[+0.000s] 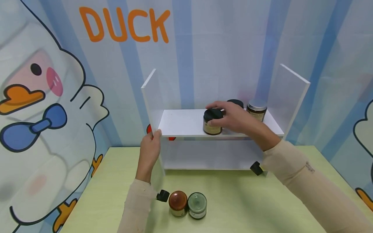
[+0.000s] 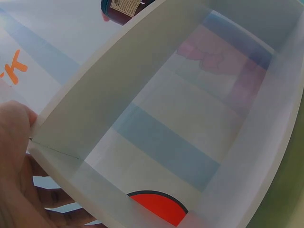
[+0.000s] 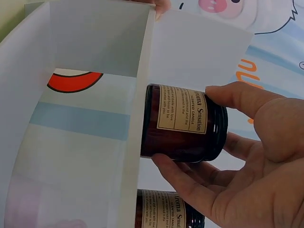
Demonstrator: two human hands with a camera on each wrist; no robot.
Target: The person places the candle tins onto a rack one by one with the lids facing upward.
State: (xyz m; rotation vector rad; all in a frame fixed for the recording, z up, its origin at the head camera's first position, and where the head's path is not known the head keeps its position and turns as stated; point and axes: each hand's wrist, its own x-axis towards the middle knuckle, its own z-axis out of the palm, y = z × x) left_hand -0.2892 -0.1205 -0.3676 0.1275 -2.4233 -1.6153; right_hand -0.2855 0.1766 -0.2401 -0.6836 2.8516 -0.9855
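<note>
My right hand (image 1: 234,118) holds a dark glass scented candle jar (image 3: 175,114) with a black lid, its thumb and fingers round the sides. That jar is upright on the upper board of a white two-tier shelf (image 1: 183,121), near the front edge; its cream label shows in the right wrist view. My left hand (image 1: 150,153) grips the shelf's left side panel, thumb in front and fingers round the outer side. Behind my right hand on the same board are a black-lidded jar (image 1: 236,103), partly hidden, and a silver-lidded jar (image 1: 257,110).
An amber jar (image 1: 178,202) and a green jar (image 1: 197,205) stand side by side on the pale green-yellow table (image 1: 233,197), in front of the shelf. The shelf's right side panel (image 1: 288,97) rises above the upper board. A printed duck backdrop (image 1: 215,48) hangs behind.
</note>
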